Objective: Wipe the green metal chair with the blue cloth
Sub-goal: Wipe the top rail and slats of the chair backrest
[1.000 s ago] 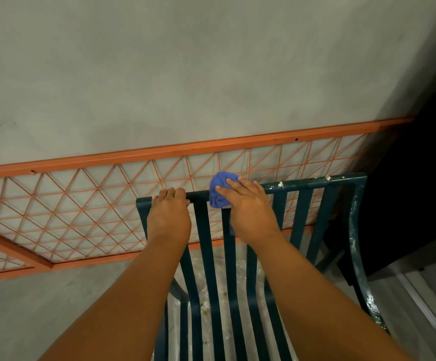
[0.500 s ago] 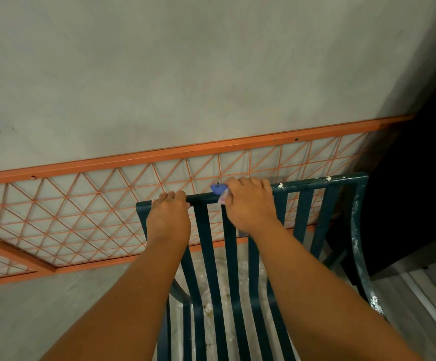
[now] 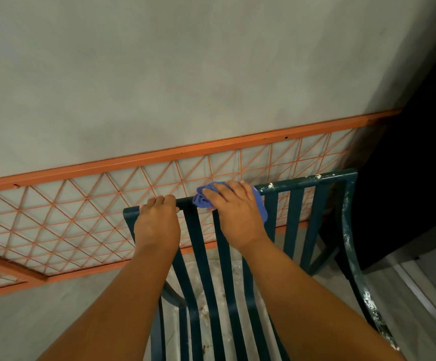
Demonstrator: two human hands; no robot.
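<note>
Mid-wipe on the top rail of the green metal chair point(image 3: 305, 182): right hand point(image 3: 237, 212) lies flat, fingers spread, pressing the blue cloth point(image 3: 259, 201) on the rail near its middle; left hand point(image 3: 157, 225) curls closed round the rail by its left corner, steadying it. Next move likely calls for sliding the cloth toward the speckled right corner. Most of the cloth is hidden under the hand; seat and legs cut off
</note>
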